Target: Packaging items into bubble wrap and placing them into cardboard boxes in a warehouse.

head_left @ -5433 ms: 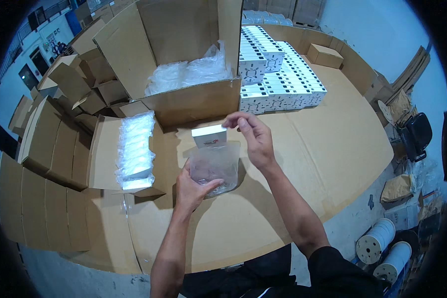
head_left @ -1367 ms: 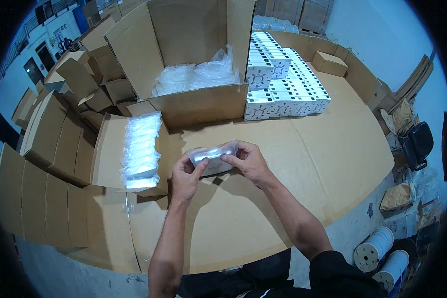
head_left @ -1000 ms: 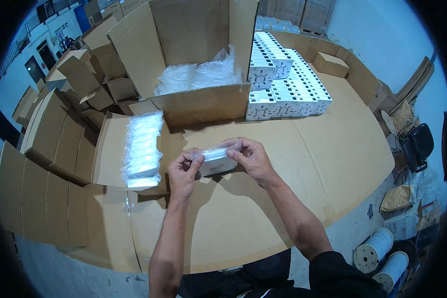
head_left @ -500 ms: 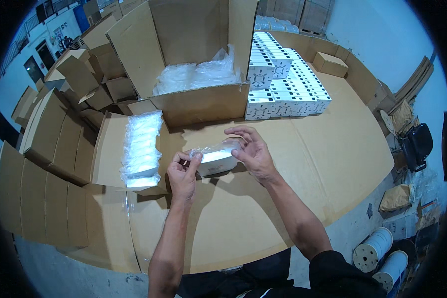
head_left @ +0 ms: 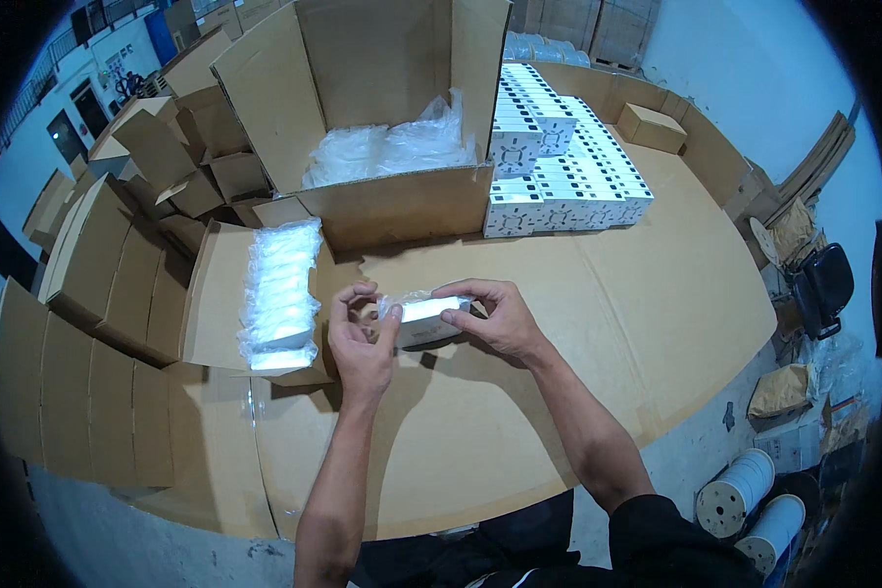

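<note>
A small white box [head_left: 431, 321] in a clear plastic bag is held between my two hands, just above the cardboard-covered table. My left hand [head_left: 363, 338] pinches the bag at the box's left end with thumb and fingers. On the right end, my right hand [head_left: 490, 316] grips the box, thumb in front and fingers over the top. To the left, an open carton [head_left: 213, 314] holds a row of bagged white boxes [head_left: 281, 284]. Behind my hands a large open carton [head_left: 397, 208] contains a heap of clear plastic bags [head_left: 392, 152].
Stacked white printed boxes [head_left: 568, 186] stand at the back right, with a small brown box [head_left: 652, 128] beyond them. Folded brown cartons [head_left: 78, 402] line the left edge. Cable spools [head_left: 737, 490] and a black chair [head_left: 821, 289] stand off the table's right side.
My right fingers, raised and spread before, have come down over the box's right end. The bag's plastic now lies lower over the box. My left hand has shifted only slightly.
</note>
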Motion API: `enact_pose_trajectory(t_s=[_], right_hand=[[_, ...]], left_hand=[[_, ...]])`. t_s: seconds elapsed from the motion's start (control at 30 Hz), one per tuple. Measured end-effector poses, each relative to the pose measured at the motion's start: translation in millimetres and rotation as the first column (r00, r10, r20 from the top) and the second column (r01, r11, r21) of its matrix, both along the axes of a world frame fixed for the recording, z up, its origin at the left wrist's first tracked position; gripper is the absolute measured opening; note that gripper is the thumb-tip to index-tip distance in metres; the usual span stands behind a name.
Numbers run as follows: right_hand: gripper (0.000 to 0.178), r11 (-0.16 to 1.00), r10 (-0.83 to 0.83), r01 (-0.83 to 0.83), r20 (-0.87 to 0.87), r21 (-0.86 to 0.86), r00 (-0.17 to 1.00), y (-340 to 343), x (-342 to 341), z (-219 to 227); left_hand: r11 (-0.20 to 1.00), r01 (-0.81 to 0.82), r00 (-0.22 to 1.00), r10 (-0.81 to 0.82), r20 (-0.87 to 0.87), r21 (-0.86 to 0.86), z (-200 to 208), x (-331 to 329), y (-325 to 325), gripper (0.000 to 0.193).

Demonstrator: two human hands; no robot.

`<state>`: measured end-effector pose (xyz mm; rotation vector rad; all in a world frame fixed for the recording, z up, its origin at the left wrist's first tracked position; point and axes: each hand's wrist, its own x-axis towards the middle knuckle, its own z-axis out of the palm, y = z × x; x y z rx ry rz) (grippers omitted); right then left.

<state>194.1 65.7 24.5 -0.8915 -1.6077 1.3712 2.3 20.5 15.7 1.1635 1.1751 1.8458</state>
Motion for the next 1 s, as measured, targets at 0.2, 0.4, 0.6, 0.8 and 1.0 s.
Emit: enact_pose_trajectory(t_s=[0.2, 0.4, 0.6, 0.8, 1.0], right_hand=[[0.026, 1.0, 0.014, -0.013, 0.011, -0.012, 1.0, 2, 2, -2], [0.025, 0.998, 0.012, -0.012, 0.004, -0.068, 1.0, -3, 1, 10], [0.022, 0.995, -0.004, -0.004, 0.085, 0.104, 0.996, 1, 4, 10], [0.024, 0.846, -0.091, -0.176, 0.462, 0.504, 0.882, -3, 7, 42], [0.024, 0.78, -0.143, -0.378, 0.73, 0.498, 0.668, -4, -13, 64]], left_hand=[[0.975, 0.106, 0.714, 0.063, -0.697, 0.197, 3, -20, -1, 0.023], [0.983, 0.151, 0.879, -0.182, -0.442, -0.104, -4, -18, -3, 0.024], [0.934, 0.261, 0.946, -0.297, -0.126, -0.244, -14, -16, -1, 0.031], [0.934, 0.276, 0.945, -0.306, -0.114, -0.225, -19, -15, -4, 0.029], [0.929, 0.254, 0.936, -0.306, -0.175, -0.27, -19, -17, -10, 0.036]])
